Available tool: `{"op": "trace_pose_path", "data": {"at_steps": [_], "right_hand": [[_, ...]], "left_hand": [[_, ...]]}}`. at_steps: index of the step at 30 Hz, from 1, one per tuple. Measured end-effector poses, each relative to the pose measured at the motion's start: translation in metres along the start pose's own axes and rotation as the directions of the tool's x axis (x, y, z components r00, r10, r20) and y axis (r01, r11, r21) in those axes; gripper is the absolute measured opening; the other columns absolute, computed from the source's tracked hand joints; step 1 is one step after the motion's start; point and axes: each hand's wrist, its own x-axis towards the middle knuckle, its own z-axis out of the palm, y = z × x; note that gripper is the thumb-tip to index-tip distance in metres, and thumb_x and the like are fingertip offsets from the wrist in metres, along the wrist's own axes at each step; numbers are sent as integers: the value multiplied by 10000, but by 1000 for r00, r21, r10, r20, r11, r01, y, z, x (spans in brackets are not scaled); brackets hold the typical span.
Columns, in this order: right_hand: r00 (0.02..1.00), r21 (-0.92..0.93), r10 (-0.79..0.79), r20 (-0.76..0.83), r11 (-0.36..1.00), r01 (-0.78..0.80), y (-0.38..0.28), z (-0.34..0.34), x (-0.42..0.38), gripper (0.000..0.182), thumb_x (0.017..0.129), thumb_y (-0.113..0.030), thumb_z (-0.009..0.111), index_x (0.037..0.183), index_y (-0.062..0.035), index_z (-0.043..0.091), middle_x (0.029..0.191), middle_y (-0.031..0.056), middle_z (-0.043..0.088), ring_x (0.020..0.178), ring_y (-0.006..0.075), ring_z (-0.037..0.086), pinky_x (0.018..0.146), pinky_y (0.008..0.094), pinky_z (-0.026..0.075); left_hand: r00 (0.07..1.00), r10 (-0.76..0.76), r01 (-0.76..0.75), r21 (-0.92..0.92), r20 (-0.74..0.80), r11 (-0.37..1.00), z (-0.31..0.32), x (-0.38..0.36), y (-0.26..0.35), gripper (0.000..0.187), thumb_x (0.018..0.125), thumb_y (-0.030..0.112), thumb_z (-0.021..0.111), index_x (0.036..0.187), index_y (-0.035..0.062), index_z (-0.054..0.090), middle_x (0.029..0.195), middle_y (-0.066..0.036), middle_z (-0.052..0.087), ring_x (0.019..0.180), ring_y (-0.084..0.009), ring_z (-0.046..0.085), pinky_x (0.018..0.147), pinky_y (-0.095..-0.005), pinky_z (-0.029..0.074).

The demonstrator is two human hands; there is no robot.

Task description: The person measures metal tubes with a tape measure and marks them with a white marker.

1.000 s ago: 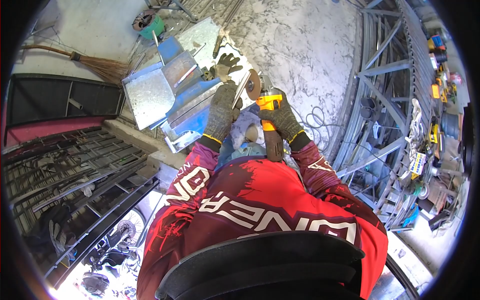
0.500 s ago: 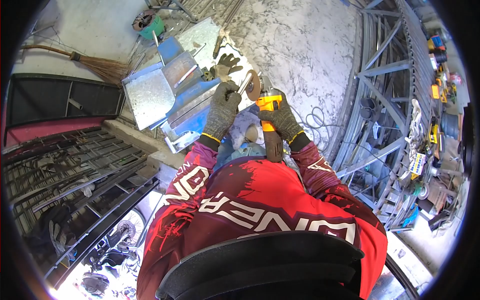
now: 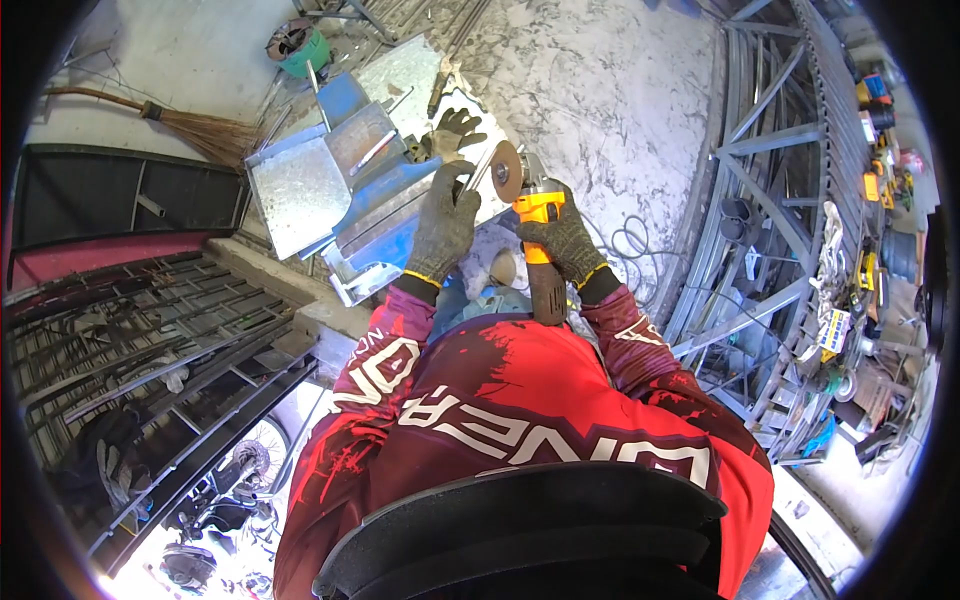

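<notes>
My right hand (image 3: 565, 236), in a dark grey glove, is wrapped round the body of a yellow and black angle grinder (image 3: 540, 208). The grinder's brown disc (image 3: 506, 171) stands close to the end of a narrow metal piece (image 3: 482, 168). My left hand (image 3: 446, 220), gloved too, has its fingers closed round that metal piece, just left of the disc. Beyond it another glove (image 3: 455, 132) lies on the metal sheet (image 3: 400, 80); whether a hand is in it I cannot tell. Blue and grey metal parts (image 3: 385, 195) lie left of my left hand.
A green bucket (image 3: 303, 50) and a broom (image 3: 190, 127) are at the upper left. Metal racks (image 3: 150, 330) line the left side. Steel trusses (image 3: 770, 180) stand on the right, with tools (image 3: 868, 270) beyond. A cable (image 3: 630, 240) lies on the floor.
The fingers of my left hand have shifted and stretched a little upward along the metal piece. My right hand and the grinder are nearly where they were.
</notes>
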Motion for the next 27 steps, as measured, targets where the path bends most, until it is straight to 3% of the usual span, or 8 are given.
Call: {"op": "trace_pose_path", "data": {"at_steps": [3, 9, 11, 12, 14, 17, 21, 27], "right_hand": [[1000, -24, -15, -27, 1000, 14, 4, -1, 2, 820, 656, -43, 816, 1351, -89, 382, 1014, 92, 613, 848, 210, 639, 713, 357, 570], [1000, -54, -11, -27, 998, 10, 5, -1, 4, 843, 651, -40, 825, 1362, -95, 373, 1015, 87, 607, 841, 210, 636, 712, 356, 570], [1000, -25, -15, -19, 1000, 14, 4, 1, 3, 846, 652, -43, 826, 1363, -96, 373, 1016, 86, 605, 843, 210, 634, 711, 355, 570], [1000, 3, -18, -11, 1000, 19, 3, 2, 2, 848, 652, -45, 827, 1365, -98, 372, 1016, 84, 603, 844, 210, 633, 710, 355, 570], [1000, -3, -11, -13, 1000, 11, 4, 1, 3, 846, 655, -43, 824, 1367, -99, 372, 1019, 83, 603, 850, 209, 632, 711, 356, 571], [1000, -23, 15, -17, 1000, -15, 3, 0, 2, 844, 658, -39, 821, 1369, -100, 371, 1026, 82, 602, 863, 207, 630, 715, 358, 570], [999, -68, 27, -29, 997, -29, 7, -2, 4, 844, 659, -42, 822, 1369, -99, 369, 1034, 82, 601, 872, 206, 629, 724, 356, 570], [1000, -23, -2, -13, 1000, 2, 7, -1, 3, 840, 659, -46, 819, 1367, -97, 371, 1042, 82, 600, 884, 205, 627, 737, 352, 567]], "left_hand": [[993, 85, -83, 31, -76, 996, 4, 0, -5, 278, 954, 159, 541, 1196, 22, 552, 863, -131, 584, 755, -204, 574, 748, -355, 488], [998, 59, -56, -126, 26, 990, 7, 2, -16, 299, 1019, 205, 436, 1199, -6, 548, 850, -128, 579, 719, -200, 583, 716, -363, 488], [959, 284, -282, 53, -13, 958, 11, 5, -28, 295, 999, 191, 472, 1202, 20, 599, 851, -98, 588, 721, -168, 563, 659, -320, 463], [959, 283, -282, 52, -14, 958, 11, 4, -24, 295, 999, 191, 472, 1202, 20, 599, 851, -98, 588, 721, -168, 563, 659, -320, 463], [996, 83, -85, -103, -27, 991, 10, 3, -15, 247, 975, 153, 524, 1171, 25, 602, 833, -80, 582, 717, -142, 553, 651, -314, 460], [998, 52, -53, -75, -20, 996, 9, 1, -12, 209, 970, 124, 518, 1146, 30, 577, 929, -124, 597, 764, -201, 582, 753, -352, 494], [999, 32, -33, -25, -19, 999, 9, 4, -18, 227, 930, 96, 568, 1149, 36, 577, 941, -123, 606, 797, -205, 584, 777, -349, 495], [990, 133, -130, 58, -44, 990, 5, 6, -14, 250, 902, 76, 603, 1149, 44, 581, 939, -128, 612, 804, -221, 586, 783, -360, 495]]}}
